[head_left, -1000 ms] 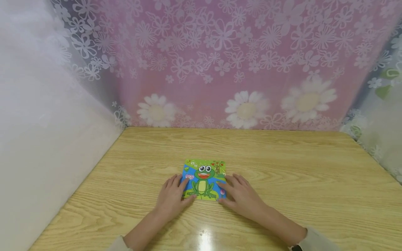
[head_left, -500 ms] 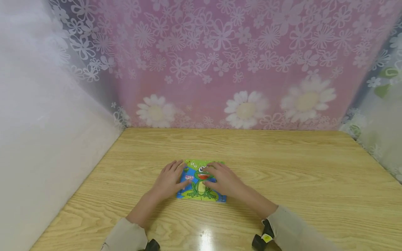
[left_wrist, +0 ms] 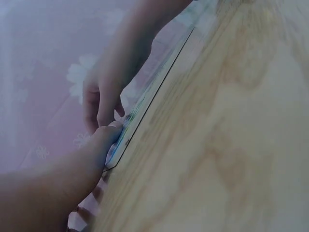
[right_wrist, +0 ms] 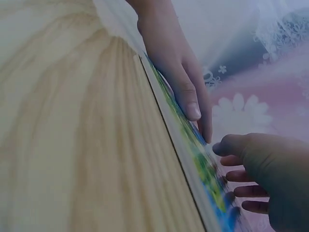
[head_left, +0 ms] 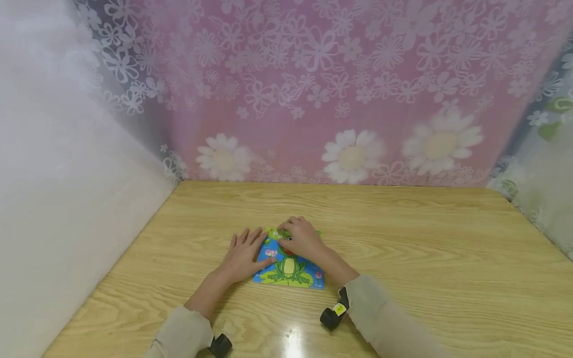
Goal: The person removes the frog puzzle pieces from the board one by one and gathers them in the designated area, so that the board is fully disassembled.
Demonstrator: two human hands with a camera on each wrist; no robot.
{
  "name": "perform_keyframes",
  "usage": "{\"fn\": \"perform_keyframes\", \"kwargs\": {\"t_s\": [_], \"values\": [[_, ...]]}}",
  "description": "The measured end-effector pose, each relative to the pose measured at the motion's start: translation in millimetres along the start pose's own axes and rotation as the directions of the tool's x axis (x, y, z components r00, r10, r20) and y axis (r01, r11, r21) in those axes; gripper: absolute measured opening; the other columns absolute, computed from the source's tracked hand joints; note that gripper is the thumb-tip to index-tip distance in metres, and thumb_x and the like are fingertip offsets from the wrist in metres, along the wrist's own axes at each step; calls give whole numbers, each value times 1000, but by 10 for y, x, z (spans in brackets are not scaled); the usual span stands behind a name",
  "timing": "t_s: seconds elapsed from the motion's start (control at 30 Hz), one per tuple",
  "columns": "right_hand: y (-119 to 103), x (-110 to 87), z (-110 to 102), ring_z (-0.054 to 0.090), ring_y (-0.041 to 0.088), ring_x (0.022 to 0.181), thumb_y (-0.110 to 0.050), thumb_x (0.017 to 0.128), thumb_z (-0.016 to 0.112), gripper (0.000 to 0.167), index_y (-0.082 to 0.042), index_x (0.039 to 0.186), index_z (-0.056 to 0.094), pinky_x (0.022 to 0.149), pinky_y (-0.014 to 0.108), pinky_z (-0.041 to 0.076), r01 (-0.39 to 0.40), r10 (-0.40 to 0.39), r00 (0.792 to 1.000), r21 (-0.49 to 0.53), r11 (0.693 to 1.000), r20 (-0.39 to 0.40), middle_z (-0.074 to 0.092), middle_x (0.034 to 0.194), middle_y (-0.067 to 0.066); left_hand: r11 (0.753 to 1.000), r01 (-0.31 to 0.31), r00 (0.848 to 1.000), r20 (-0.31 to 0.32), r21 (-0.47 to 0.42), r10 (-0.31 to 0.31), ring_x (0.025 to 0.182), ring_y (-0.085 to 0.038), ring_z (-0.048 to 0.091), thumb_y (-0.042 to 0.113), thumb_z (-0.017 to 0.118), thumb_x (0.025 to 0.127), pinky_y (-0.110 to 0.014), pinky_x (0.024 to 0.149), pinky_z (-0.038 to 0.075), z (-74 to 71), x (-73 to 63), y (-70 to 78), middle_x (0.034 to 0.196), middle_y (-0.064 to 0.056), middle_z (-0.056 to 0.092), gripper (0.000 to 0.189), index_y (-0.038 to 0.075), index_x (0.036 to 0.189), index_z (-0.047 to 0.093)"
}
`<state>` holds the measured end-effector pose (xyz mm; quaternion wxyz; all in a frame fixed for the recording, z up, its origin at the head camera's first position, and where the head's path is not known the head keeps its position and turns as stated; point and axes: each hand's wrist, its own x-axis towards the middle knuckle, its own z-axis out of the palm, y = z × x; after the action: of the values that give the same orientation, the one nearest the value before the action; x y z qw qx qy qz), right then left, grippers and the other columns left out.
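A square board with a cartoon frog picture (head_left: 288, 272) lies flat on the table. My left hand (head_left: 240, 258) rests along its left edge, fingers straight and spread, the thumb on the blue part. Over the frog's head reaches my right hand (head_left: 305, 242), covering much of the picture's upper right. In the right wrist view, this right hand (right_wrist: 270, 166) has loosely bent fingers spread at the board (right_wrist: 195, 154), with nothing seen between them and the thumb. The left wrist view shows the left thumb (left_wrist: 108, 133) at the board's edge, close to the right fingertips.
The wood-grain table (head_left: 403, 238) stretches around the board. Behind it hangs a pink curtain (head_left: 286, 129) with white flowers, and a white sheet (head_left: 89, 199) borders the left side. Black wrist cameras (head_left: 331, 318) sit at both sleeves.
My right hand has moved from the board's right edge up and left, over the frog's head. My left hand has slid a little farther up the left edge.
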<state>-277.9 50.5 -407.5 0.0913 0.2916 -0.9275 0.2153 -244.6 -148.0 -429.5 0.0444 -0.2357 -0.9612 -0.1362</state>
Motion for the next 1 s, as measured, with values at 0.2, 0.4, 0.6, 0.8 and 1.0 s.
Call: {"fn": "perform_keyframes", "kwargs": {"t_s": [0.2, 0.4, 0.6, 0.8, 1.0], "values": [[-11, 61, 88, 48, 23, 90, -29, 84, 66, 22, -13, 99, 67, 78, 38, 42, -44, 41, 997, -47, 998, -63, 56, 99, 5, 1000, 13, 1000, 16, 4, -13, 133, -40, 14, 67, 40, 86, -62, 101, 6, 15, 21, -19, 148, -11, 23, 81, 12, 145, 31], [-14, 95, 139, 47, 23, 91, -30, 84, 64, 18, -15, 95, 65, 80, 38, 40, -68, 64, 995, -52, 996, -75, 55, 99, 4, 999, 27, 999, 25, 25, -27, 133, -41, 14, 67, 40, 86, -63, 101, 7, -4, 29, -23, 148, -12, 23, 80, 13, 145, 31], [19, 116, 171, 45, 22, 91, -28, 84, 64, 17, -15, 95, 64, 80, 38, 39, -51, 50, 995, -6, 999, -87, 54, 99, 4, 999, 23, 1000, 11, 22, -24, 133, -41, 15, 64, 44, 86, -63, 101, 8, -30, 17, -12, 148, -13, 24, 79, 11, 144, 32], [59, 108, 189, 45, 23, 91, -27, 83, 66, 17, -14, 95, 64, 81, 38, 38, -47, 51, 994, 49, 998, -94, 54, 96, 4, 1000, 22, 1000, 6, 13, -22, 133, -41, 16, 65, 43, 86, -62, 101, 8, -30, 7, -3, 147, -13, 25, 80, 11, 144, 33], [72, 89, 196, 46, 23, 93, -26, 83, 67, 17, -13, 95, 64, 82, 39, 38, -51, 58, 994, 72, 996, -93, 54, 97, 4, 1000, 28, 999, 25, 2, -28, 133, -40, 14, 63, 45, 86, -62, 101, 6, -26, 4, 15, 148, -12, 24, 79, 12, 144, 32]]}}
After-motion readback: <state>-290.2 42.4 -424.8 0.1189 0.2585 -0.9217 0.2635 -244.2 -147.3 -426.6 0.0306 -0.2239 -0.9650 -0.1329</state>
